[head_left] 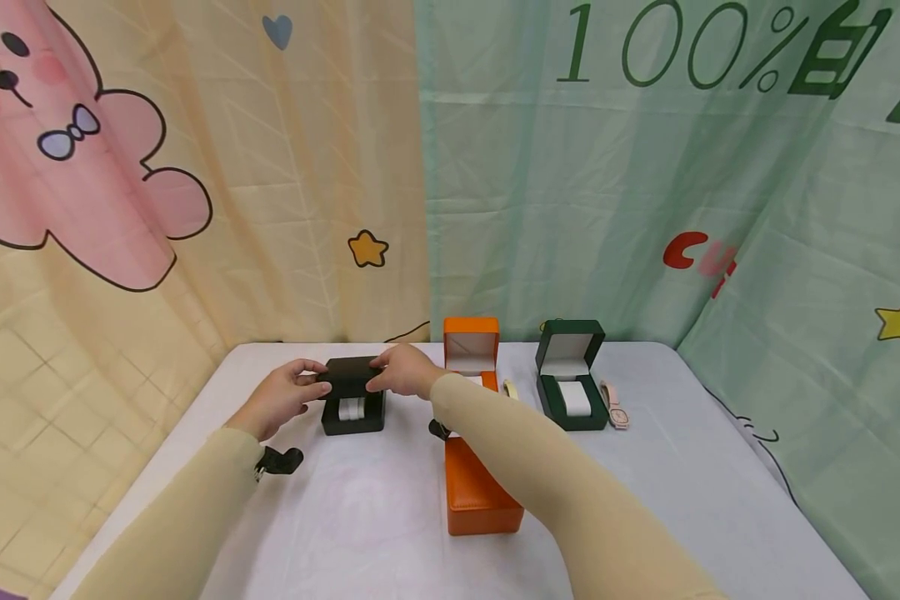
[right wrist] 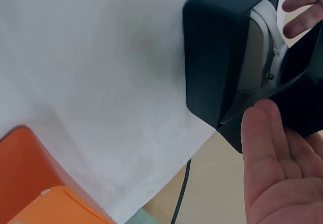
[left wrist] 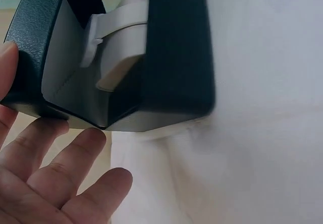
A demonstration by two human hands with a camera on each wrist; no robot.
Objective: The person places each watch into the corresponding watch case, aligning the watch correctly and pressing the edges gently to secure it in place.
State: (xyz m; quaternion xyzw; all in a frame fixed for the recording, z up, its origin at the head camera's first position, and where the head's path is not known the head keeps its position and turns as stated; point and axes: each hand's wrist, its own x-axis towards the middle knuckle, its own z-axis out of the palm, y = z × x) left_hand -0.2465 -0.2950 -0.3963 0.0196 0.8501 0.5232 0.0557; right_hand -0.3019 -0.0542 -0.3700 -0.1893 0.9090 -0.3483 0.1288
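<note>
Pinching lid (head_left: 350,378) with left hand (head_left: 276,402) at 9 o'clock, right hand (head_left: 411,372) at 3, avoid uneven pressure: could skew black box (head_left: 354,425)

My right sleeve (head_left: 528,442) hides most of the open orange watch box's base (head_left: 488,381) and a corner of the orange box (head_left: 483,521) nearer me. A gold-coloured object (head_left: 510,388) beside that sleeve shows too little to identify, and the pink watch's dial (head_left: 618,418) is too small to read. In my left wrist view, the edge cuts my left hand (left wrist: 58,178) and the dark lid (left wrist: 33,47); in the other, it crops my right hand (right wrist: 276,173).
</note>
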